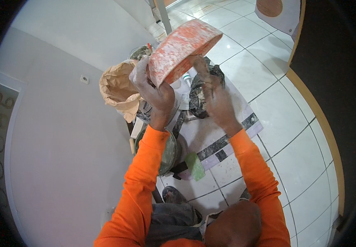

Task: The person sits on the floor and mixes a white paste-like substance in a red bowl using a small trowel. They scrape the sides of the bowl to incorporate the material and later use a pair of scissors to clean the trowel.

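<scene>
An orange plastic bowl [185, 49] smeared with white residue is tipped on its side in front of me, its mouth turned down to the right. My left hand [156, 89], coated in pale powder, grips it at the lower left end of the rim. The fingers of my right hand [215, 95] reach up to the bowl's inner side and look slightly blurred; whether they pinch anything is hidden. Below that hand, a black plastic bag [198, 103] with pale lumpy material lies on a floor sheet [193, 132].
An opened brown paper bag [117, 83] stands by the wall, with a bucket [168, 157] nearer me and another container [141, 52] behind. A green flat piece [195, 166] and a white tube [187, 78] lie about. A wood-edged dark surface [317, 114] curves along the right.
</scene>
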The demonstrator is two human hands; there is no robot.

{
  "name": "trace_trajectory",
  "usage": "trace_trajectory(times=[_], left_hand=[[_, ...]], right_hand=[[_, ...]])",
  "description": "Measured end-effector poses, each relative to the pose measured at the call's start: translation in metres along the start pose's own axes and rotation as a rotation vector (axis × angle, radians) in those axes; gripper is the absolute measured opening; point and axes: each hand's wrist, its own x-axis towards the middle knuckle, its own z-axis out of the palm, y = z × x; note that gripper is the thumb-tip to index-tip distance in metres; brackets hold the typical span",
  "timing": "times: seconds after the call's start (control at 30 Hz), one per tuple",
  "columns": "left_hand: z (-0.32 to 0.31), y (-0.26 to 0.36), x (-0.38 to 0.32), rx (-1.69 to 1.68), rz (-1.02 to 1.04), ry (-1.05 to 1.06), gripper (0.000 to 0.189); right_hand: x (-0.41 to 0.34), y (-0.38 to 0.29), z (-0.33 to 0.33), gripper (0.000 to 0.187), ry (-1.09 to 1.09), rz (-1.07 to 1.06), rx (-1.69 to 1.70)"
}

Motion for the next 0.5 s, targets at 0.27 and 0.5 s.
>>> trace_trajectory(times=[0.27,0.5], left_hand=[[-0.006,0.02,0.006,-0.006,0.058,0.01,0.045],[-0.022,0.011,-0.014,0.033,0.022,-0.045,0.039]], right_hand=[[-0.027,0.043,0.074,0.048,0.001,0.156,-0.003],[-0.042,0.005,0.063,0.035,0.033,-0.082,-0.035]])
